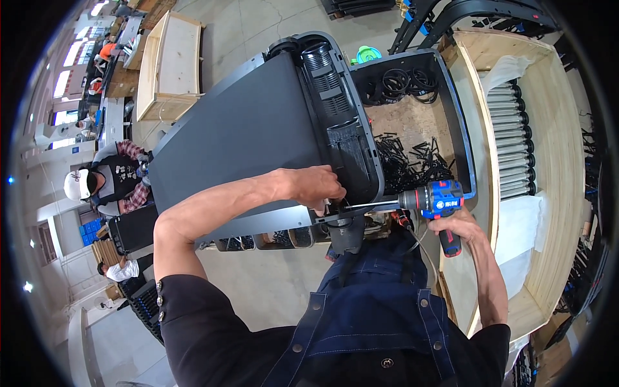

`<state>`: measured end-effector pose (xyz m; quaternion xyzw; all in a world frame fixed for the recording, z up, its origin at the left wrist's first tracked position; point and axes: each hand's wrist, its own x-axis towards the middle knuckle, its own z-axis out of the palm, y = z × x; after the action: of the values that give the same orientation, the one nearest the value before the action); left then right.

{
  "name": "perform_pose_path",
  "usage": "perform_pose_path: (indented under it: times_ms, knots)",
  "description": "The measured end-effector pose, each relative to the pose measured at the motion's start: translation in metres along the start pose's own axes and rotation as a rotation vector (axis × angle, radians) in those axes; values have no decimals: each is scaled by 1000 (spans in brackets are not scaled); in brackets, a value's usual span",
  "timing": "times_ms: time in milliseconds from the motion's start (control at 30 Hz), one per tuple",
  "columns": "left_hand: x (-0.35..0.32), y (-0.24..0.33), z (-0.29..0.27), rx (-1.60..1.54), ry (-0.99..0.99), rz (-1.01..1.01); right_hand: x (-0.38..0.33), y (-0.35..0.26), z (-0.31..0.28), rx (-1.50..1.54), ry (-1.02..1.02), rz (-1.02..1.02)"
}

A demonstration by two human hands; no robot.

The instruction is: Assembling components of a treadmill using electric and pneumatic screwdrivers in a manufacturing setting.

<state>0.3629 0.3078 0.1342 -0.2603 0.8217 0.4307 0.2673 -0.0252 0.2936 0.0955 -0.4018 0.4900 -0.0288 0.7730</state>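
Note:
My right hand [459, 224] is wrapped round the grip of a blue and red cordless drill [442, 199]. The drill's long silver bit [374, 206] points left, its tip at the near right corner of a treadmill deck [238, 129] with a wide black belt. My left hand [317, 187] reaches across the belt to that same corner. Its fingers are bent and pressed together close to the bit's tip; whatever they pinch is hidden. At the deck's right end lies a black plastic housing [335, 97].
Right of the deck, a bin [469, 161] holds loose black screws and coiled black loops. Beyond it stands a wooden crate [538, 251] with a stack of metal rollers [509, 142]. Parts trays [264, 241] sit below the deck. At left, a person [119, 177] works by the deck's far end.

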Motion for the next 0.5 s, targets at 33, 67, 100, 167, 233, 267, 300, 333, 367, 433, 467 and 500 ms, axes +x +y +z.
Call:
perform_pose_path:
  times_ms: [33,67,100,167,233,267,300,333,367,433,467,500]
  knots:
    - [-1,1,0,-1,1,0,3,-3,-1,-1,0,1]
    - [-2,1,0,-14,14,-7,6,-6,-3,-6,-22,15]
    - [-3,1,0,-28,28,-15,8,-9,-3,-12,-44,30]
    - [-4,3,0,-52,34,-33,8,-22,1,-56,-28,62]
    - [-10,7,-3,-78,42,-54,10,-31,4,-17,-77,76]
    - [-15,11,-5,-311,108,-103,11,-33,5,-26,-84,75]
    - [-22,15,-6,-545,175,-151,12,-33,7,-37,-71,54]
    - [-34,19,-8,-569,391,-94,12,-35,8,-46,-60,27]
    - [-45,24,-13,-617,564,-127,13,-34,7,-56,-66,28]
    - [-68,28,-6,-743,902,-288,18,-32,1,-43,-114,52]
    - [-77,28,4,-746,1026,-379,20,-29,-2,-54,-123,50]
    - [-85,26,21,-747,1148,-472,22,-25,-5,-40,-122,51]
